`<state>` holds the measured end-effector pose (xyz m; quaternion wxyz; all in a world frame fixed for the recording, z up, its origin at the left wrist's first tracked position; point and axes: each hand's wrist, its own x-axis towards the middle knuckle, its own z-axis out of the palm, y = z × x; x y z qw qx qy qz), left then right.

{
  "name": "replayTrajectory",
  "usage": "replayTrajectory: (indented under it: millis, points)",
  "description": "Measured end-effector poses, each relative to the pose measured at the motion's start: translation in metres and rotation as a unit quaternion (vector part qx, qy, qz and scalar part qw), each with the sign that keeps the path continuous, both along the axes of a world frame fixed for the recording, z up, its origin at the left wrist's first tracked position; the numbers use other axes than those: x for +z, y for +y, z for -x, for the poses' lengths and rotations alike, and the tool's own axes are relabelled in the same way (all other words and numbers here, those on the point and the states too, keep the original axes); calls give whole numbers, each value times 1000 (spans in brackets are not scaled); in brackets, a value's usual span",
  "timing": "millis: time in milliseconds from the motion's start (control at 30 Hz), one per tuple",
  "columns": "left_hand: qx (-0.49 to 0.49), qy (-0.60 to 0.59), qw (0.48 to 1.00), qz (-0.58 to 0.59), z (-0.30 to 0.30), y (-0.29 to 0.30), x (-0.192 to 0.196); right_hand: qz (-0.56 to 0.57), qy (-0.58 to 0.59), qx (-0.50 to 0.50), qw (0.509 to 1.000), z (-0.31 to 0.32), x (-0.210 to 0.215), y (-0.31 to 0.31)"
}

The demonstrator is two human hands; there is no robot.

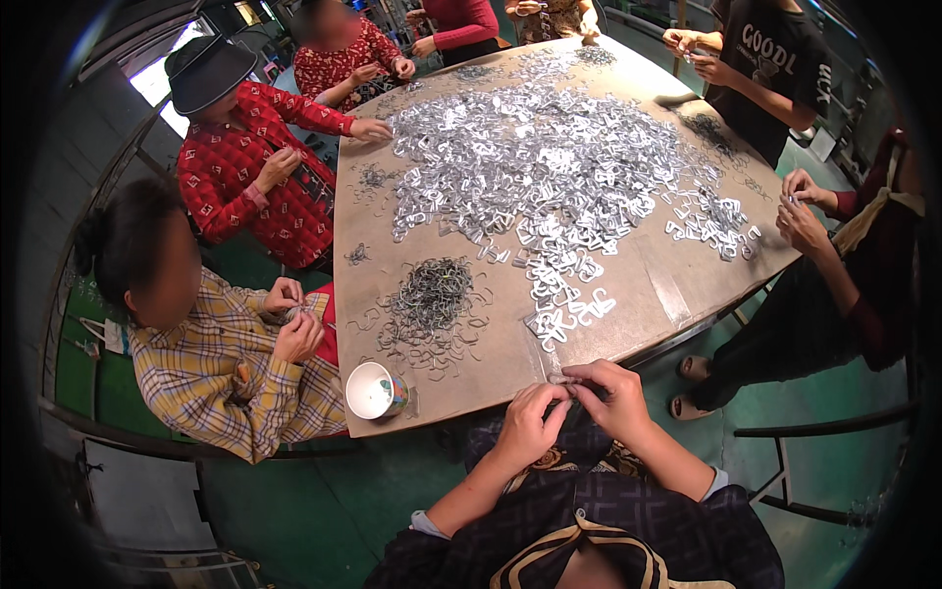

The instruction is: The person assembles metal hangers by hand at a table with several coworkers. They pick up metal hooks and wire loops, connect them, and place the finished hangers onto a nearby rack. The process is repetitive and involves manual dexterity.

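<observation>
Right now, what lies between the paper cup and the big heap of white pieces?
In the head view, a pile of dark, curved wires lies between the cup and the white heap.

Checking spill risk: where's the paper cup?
Head view, lower left: the paper cup stands on the table, at its near-left corner, beside the dark wire pile.

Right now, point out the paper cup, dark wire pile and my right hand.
Paper cup (370,382): head view, white inner wall.
Dark wire pile (436,298): head view, dense middle.
Right hand (614,400): head view, its back.

Wire pile (437,297) behind cup (398,395)
</observation>
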<state>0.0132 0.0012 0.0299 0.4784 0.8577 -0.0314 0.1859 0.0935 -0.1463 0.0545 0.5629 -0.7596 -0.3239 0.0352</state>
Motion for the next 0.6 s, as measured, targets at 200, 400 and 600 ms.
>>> replayTrajectory:
  millis: [200, 400, 600]
  points:
    - [64, 31, 995, -64, -13, 48, -7, -15, -10, -23, 1000, 4, -2, -5]
    - [197, -25, 931, -305, -59, 126, -54, -16, -12, -22, 1000, 8, 3, -5]
    - [161, -20, 902, -399, -74, 138, -62, -18, -8, -25, 1000, 9, 4, -2]
